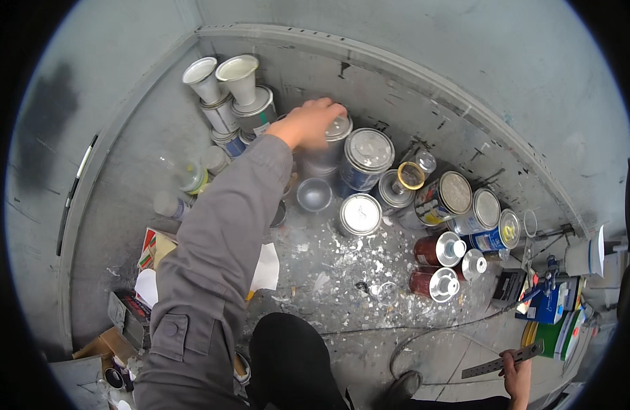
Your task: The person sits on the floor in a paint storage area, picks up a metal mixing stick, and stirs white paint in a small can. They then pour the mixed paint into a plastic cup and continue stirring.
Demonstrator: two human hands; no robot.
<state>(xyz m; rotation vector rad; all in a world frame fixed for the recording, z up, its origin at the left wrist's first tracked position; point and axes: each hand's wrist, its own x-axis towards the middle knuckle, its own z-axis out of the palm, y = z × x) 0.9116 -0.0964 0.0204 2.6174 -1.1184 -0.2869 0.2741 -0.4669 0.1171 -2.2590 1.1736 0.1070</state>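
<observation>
My left hand [315, 123] reaches across in a grey sleeve to a grey paint can [339, 130] near the back wall. Its fingers curl over the top of that can; the thumb side is smeared by motion. To the can's right stands a larger closed paint can [369, 150], and in front of it sits a small clear bowl-like cup [314, 195]. At the lower right, my right hand [516, 377] is closed around a flat metal strip with holes [484, 369], held out over the floor.
Cans topped with pale cups [239, 78] stand at the back left. Along the right are more paint cans [455, 193] and dark red bottles [434, 283]. A dark hose [424, 333] crosses the paint-spattered surface toward a blue spray gun [548, 273]. Boxes [113, 342] lie lower left.
</observation>
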